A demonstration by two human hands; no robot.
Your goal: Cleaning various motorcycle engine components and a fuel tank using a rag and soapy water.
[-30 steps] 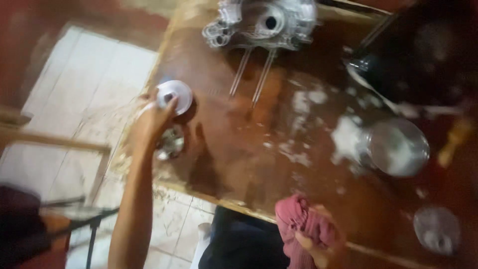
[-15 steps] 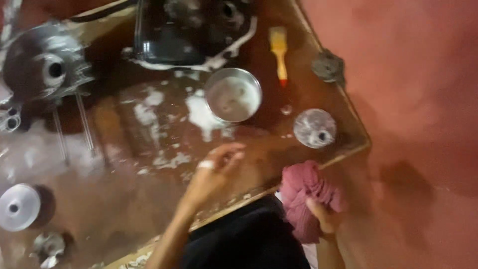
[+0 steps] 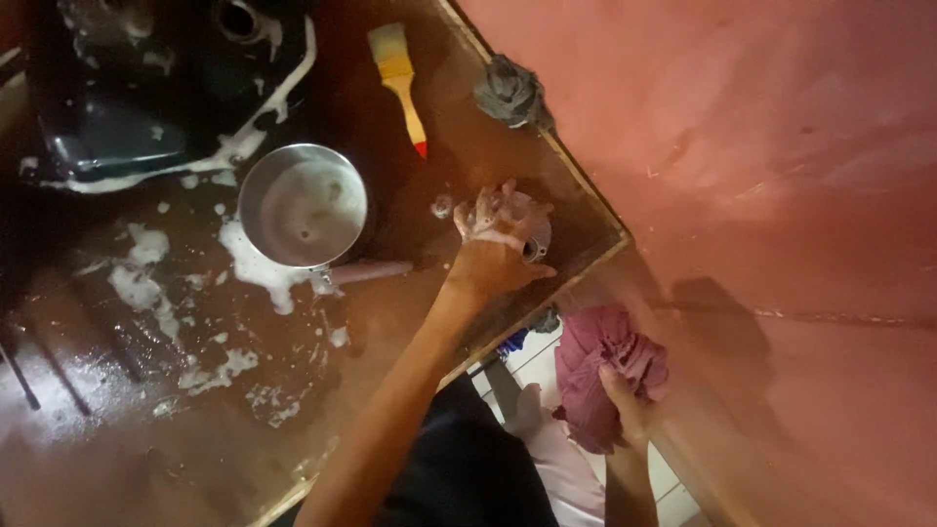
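Round metal part [image 3: 532,234]: head view — near the wooden table [image 3: 410,293]'s right corner, mostly under the left hand [image 3: 498,234].
Left hand: soapy, fingers curled down over the part, gripping it.
Right hand [image 3: 625,400]: off the table's edge, closed on a pink rag [image 3: 600,366].
Steel pan [image 3: 303,205]: left of the part.
Yellow brush [image 3: 400,83]: beyond it.
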